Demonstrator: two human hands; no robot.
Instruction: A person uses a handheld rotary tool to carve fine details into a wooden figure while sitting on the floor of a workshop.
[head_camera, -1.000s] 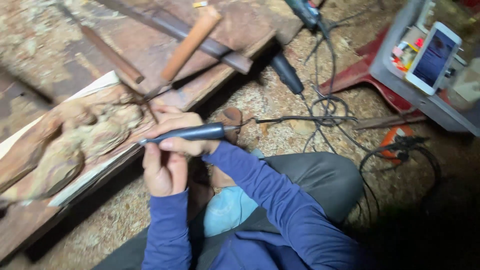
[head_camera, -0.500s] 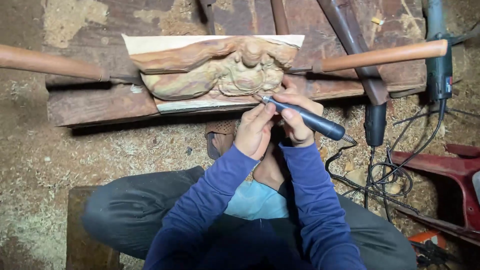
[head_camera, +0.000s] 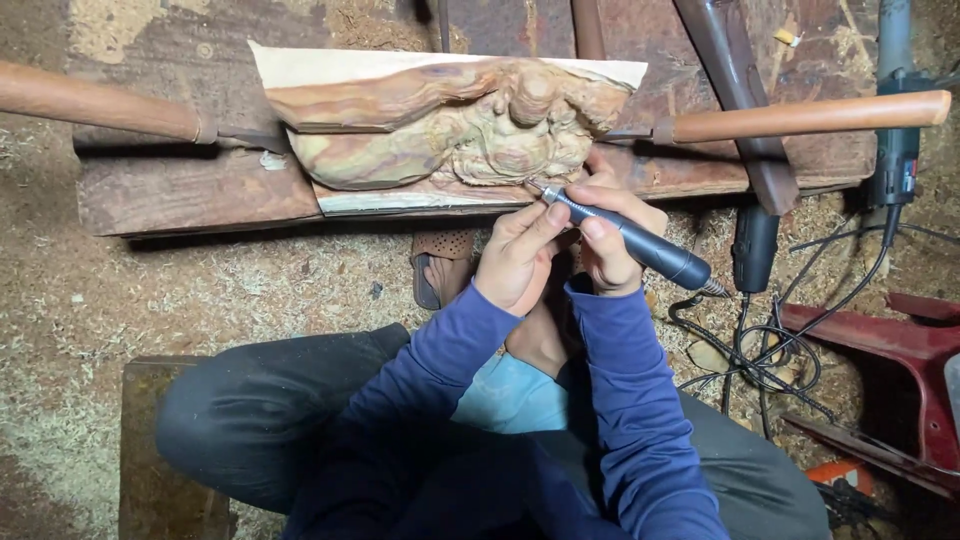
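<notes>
A carved slab of reddish-brown wood (head_camera: 440, 130) lies on a low wooden workbench (head_camera: 190, 190). My right hand (head_camera: 608, 230) grips a dark grey pen-shaped rotary carving tool (head_camera: 630, 240), whose tip touches the carving's lower right edge. My left hand (head_camera: 515, 258) sits beside it with its fingers resting on the tool's front end. A thin cable runs from the tool's rear end. Both my sleeves are blue.
Two long wooden tool handles lie across the bench, one at the left (head_camera: 100, 100) and one at the right (head_camera: 800, 118). A dark power tool (head_camera: 755, 245) and tangled cables (head_camera: 760, 350) lie to the right. Sawdust covers the floor. A brown sandal (head_camera: 440, 262) shows below the bench.
The view swung from a tilted angle to looking straight down at the bench. Both hands stayed on the carving tool, whose tip now sits at the carving's lower right.
</notes>
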